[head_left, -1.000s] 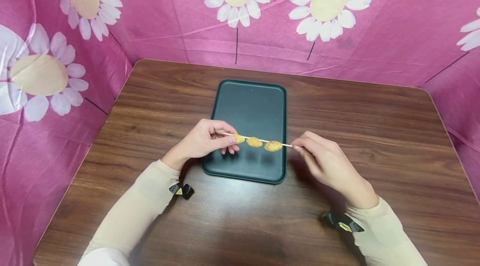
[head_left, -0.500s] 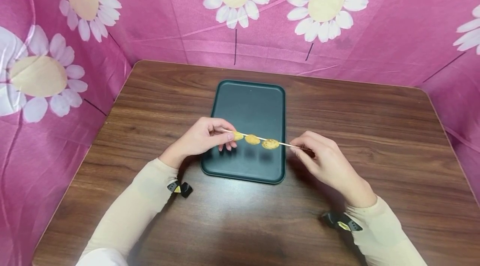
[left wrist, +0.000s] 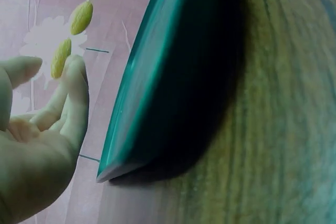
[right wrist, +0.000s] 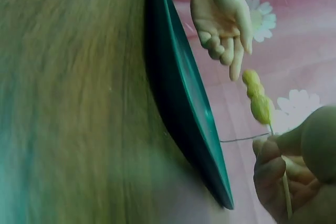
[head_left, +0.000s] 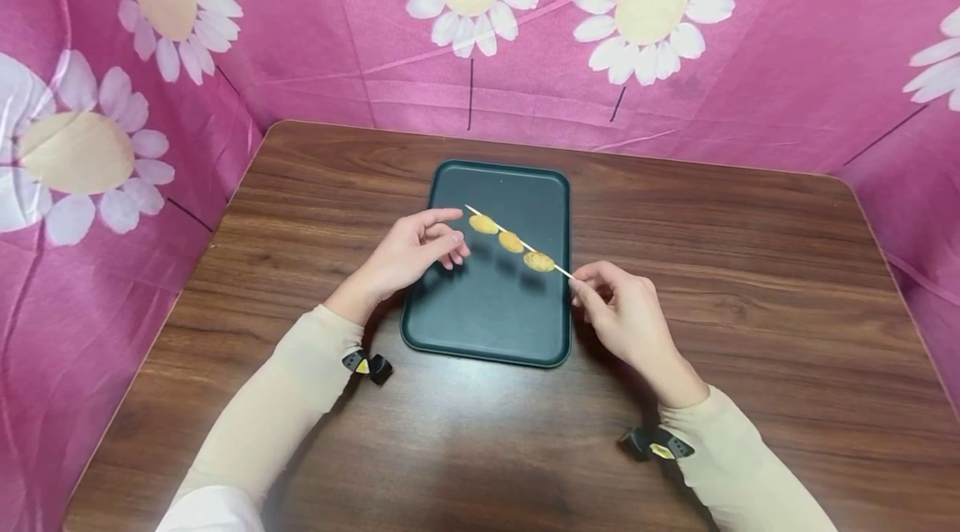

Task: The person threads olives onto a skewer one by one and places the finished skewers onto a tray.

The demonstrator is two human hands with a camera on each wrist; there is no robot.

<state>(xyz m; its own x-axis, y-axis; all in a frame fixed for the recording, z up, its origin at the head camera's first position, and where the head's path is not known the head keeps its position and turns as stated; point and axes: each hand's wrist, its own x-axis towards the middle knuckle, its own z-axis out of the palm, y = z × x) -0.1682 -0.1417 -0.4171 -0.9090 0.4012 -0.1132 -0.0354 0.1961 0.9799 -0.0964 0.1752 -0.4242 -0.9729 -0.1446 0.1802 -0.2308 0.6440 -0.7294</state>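
My right hand pinches the lower end of a thin wooden skewer between thumb and fingers. Threaded along it are three yellow oval food pieces, their kind unclear, the nearest one speckled brown. In the head view the skewer slants up and left above the dark green tray, with its bare tip pointing away from me. My left hand is apart from the skewer, its fingers loosely extended near the farthest piece. The right wrist view shows the stick's tail running through the right palm.
The tray lies lengthwise on a brown wood-grain table. Behind and beside the table hangs pink cloth with large white daisies. A black wrist camera is strapped on the left sleeve, another camera on the right.
My left hand has let go of the skewer's far end and moved slightly up. My right hand has moved left, and the skewer has swung its tip away from me.
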